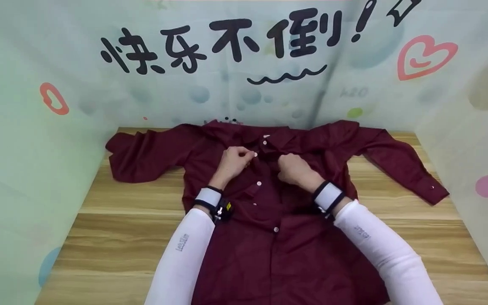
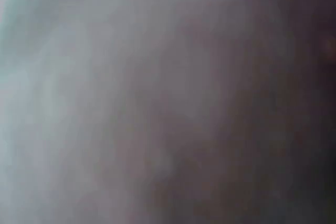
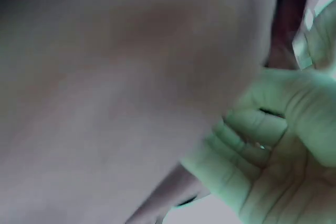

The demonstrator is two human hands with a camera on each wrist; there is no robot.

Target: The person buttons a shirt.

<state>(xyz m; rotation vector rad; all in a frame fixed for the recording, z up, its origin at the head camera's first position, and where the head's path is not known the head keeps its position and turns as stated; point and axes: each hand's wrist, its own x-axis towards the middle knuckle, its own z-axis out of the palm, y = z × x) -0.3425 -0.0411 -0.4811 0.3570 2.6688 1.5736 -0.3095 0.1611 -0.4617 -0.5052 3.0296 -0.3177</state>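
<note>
A dark red long-sleeved shirt [image 1: 244, 258] lies front up on a wooden table, collar at the far side and sleeves spread out. With thumb and forefinger, my left hand [image 1: 232, 164] pinches the shirt's front edge beside a white button [image 1: 255, 154]. Close by on the right, my right hand [image 1: 295, 169] has its fingers curled on the opposite front edge; its fingertips are hidden in the head view. In the right wrist view the palm and bent fingers of the right hand [image 3: 283, 145] show, with dark red cloth beyond. The left wrist view is too blurred to read.
Further white buttons, one of them a lower button [image 1: 276, 229], run down the shirt front. Printed cloth walls [image 1: 176, 101] stand at the back and both sides. Bare wooden tabletop [image 1: 121, 237] shows left and right of the shirt.
</note>
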